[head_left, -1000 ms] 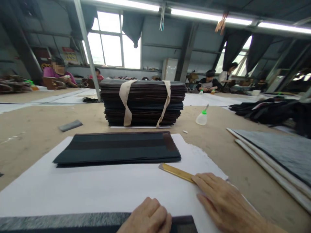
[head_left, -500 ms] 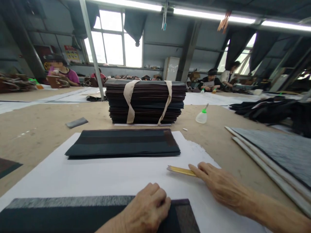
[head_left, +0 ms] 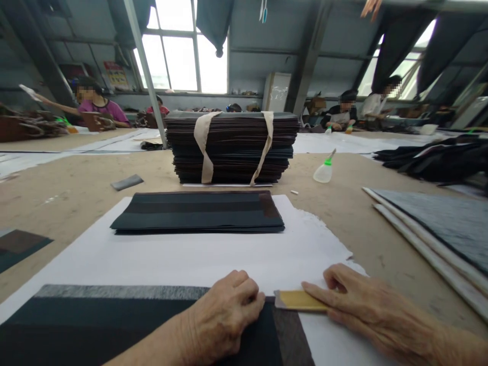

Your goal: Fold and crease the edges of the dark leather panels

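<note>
Person's left hand [head_left: 229, 312] is pressing on a dark cloth [head_left: 114, 325] near its far edge, fingers curling in close — whether they are pinching any cloth, cannot tell. Right hand [head_left: 366, 300] is holding a flat yellow tool [head_left: 308, 301], its dull greyish tip resting on the cloth's edge near the brown patch [head_left: 292, 330]. The cloth is lying on white paper [head_left: 160, 259], directly in front of the person.

Progress is looking partial: right of the left hand the far edge is showing a narrow dark border, while on the left a fuzzy, mottled grey strip [head_left: 122, 292] is lying exposed, seemingly unfinished. Farther off, a flat, smooth dark folded pile [head_left: 198, 211] is sitting on the paper, probably finished pieces. Behind it, a thick, many-layered stack [head_left: 236, 147] is standing with pale cloth bands [head_left: 202, 137] around it — looking done too, though the count is staying unclear. Rough-textured grey sheets [head_left: 438, 213] are lying layered at right, near a rounded, translucent bottle [head_left: 323, 173].
</note>
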`<state>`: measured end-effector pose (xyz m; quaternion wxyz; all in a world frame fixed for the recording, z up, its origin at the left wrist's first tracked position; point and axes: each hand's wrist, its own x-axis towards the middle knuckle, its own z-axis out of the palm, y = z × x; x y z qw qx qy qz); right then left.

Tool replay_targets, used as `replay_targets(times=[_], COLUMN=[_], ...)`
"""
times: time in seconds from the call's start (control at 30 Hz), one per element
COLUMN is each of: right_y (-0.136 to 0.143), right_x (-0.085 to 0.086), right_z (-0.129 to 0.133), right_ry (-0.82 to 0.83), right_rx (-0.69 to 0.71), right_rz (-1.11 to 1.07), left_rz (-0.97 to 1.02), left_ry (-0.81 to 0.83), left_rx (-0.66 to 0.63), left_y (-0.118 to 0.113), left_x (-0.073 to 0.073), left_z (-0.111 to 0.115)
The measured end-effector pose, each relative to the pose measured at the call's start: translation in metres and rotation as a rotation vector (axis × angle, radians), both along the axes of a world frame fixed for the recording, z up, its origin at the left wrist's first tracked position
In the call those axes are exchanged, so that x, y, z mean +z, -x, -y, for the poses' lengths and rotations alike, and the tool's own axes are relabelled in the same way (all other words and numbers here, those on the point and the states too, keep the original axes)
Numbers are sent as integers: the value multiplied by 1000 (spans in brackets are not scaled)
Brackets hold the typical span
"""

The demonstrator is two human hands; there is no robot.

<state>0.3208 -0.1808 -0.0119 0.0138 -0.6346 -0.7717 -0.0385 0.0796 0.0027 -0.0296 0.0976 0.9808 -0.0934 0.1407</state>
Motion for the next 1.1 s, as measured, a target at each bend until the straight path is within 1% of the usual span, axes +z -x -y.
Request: replay_targets(times=[0.13,0.3,0.4,0.5,0.57,0.67,0.77,0.83,0.93,1.1], right_y=[9,18,19,18,17,16,12,11,11,19], right_x=[-4,-3,-3,-3,-3,-5,-5,-5,-3,-1], right_z=[-14,-27,-30,-30,-30,-31,-33,-37,-44,-53], right_ry=[9,13,-4,25,34,28,14,5,10,10], right_rx=[43,86,97,93,93,102,118,138,173,199], right_rz=[4,-36,-59,-84,-92,-92,-73,-55,-54,-57], left_rz=[51,95,93,102,123,132,55,19,53,136], left_ry=[4,1,-27,-59,-49,45,191,234,205,109], left_rx=[2,23,37,57,68,94,114,122,125,78], left_y=[1,3,3,2,5,17,34,44,50,47], left_x=[-2,-5,-4,-4,-3,3,10,12,9,3], left_z=[0,0,0,-2,-6,-18,-31,-38,-42,-39])
